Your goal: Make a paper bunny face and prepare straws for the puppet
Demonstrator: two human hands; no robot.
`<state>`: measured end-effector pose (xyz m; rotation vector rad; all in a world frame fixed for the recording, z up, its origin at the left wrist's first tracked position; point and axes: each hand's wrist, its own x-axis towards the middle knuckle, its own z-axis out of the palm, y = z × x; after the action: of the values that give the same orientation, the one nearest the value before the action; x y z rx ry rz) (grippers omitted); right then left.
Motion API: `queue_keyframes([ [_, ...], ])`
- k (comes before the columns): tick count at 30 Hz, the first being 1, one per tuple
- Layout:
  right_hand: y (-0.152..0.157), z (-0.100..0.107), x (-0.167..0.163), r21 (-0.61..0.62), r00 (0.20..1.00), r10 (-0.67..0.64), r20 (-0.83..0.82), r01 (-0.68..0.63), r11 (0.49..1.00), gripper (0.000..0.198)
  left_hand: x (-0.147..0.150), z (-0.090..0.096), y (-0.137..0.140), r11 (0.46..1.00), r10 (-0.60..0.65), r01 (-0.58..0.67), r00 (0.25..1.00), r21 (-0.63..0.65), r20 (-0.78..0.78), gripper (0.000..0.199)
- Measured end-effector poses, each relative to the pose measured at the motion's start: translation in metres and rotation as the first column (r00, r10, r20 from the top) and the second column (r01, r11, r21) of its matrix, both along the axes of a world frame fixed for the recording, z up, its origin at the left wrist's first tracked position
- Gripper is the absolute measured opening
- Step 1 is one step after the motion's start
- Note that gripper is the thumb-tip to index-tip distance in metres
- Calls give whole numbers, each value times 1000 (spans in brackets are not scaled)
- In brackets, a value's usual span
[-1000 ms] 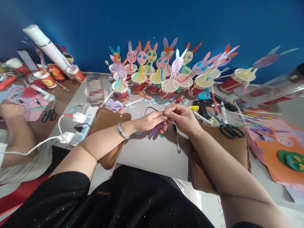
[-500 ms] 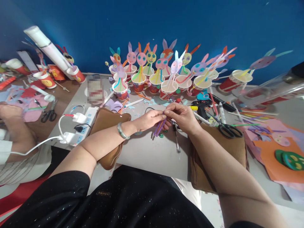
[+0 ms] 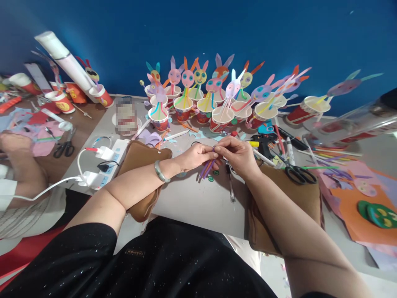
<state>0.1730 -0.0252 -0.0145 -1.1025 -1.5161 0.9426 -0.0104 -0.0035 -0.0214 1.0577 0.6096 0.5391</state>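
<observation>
Purple straws [image 3: 206, 169], with an orange-brown strip among them, hang from between my two hands in the middle of the view. My left hand [image 3: 196, 157] is closed on them, thumb and fingers pinching near their upper ends. Fingertips of my right hand [image 3: 237, 153] pinch the same ends from the other side, touching the left hand's fingers. The exact grip point is hidden by the fingers. Below the hands, small green paper pieces [image 3: 211, 179] lie on the grey table, beside a pen [image 3: 231, 184].
Paper cups with paper rabbit heads [image 3: 188, 78] stand along the blue wall. Black scissors [image 3: 299, 174] rest on the right brown cushion [image 3: 285, 211]; another cushion [image 3: 145, 161] lies under my left forearm. A power strip [image 3: 113, 163], a glue gun [image 3: 265, 142] and orange paper [image 3: 353, 207] surround this spot. A co-worker's arm [image 3: 18, 161] is at left.
The view has shifted slightly. My hands stay together at the straws, with only small finger movement; the right hand's fingers sit a little differently.
</observation>
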Motion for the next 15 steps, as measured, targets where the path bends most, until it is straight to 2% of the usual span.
queue_keyframes([
  [3, -1, -3, 1, 3, 999, -23, -27, 23, 1000, 37, -2, 3, 1, 1000, 2, -2, 999, 5, 36, 41],
  [8, -2, -4, 4, 119, 999, -2, 44, -3, 993, 25, -7, 8, 5, 999, 19, -16, 998, -43, 60, 41],
  [15, 0, -3, 6, 120, 995, 24, 95, -36, 992, 22, -5, 8, 3, 997, 30, -23, 995, -78, 94, 47],
])
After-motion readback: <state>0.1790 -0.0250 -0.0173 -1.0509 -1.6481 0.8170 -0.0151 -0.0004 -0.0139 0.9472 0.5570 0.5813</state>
